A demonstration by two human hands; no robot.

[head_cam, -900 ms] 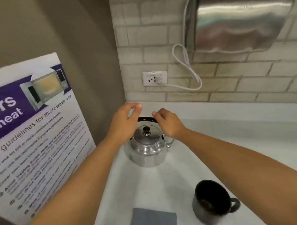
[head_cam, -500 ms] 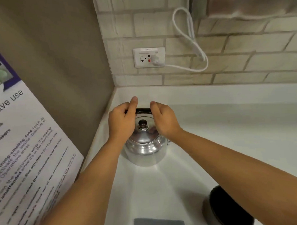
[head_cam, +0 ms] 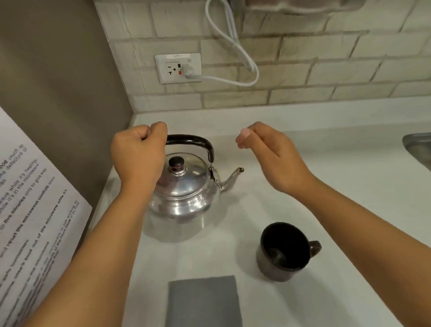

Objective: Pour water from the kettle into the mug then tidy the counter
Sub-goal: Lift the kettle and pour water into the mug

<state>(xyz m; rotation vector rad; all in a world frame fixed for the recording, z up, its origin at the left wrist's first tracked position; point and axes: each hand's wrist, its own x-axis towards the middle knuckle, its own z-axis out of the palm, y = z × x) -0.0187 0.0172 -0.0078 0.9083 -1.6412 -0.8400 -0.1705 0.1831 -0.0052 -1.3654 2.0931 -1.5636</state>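
Note:
A shiny steel kettle [head_cam: 183,197] with a black handle and a black lid knob stands on the white counter [head_cam: 347,207], its spout pointing right. My left hand [head_cam: 140,156] is closed around the left end of the handle. My right hand [head_cam: 271,153] hovers to the right of the kettle, above the spout, fingers loosely curled and holding nothing. A dark mug [head_cam: 285,251] stands upright at the front right, its handle to the right; its inside looks dark. A folded grey cloth [head_cam: 203,307] lies flat at the counter's front edge.
A white poster [head_cam: 22,221] with microwave guidelines leans against the brown wall at the left. On the brick wall behind are a socket [head_cam: 178,68] with a white cable [head_cam: 231,46] plugged in and a metal dispenser above. A steel sink [head_cam: 426,151] edge shows at the far right.
My right hand has left the kettle handle and moved to the right. My left hand has closed on the handle's left end. The view has shifted, so the mug and sink show.

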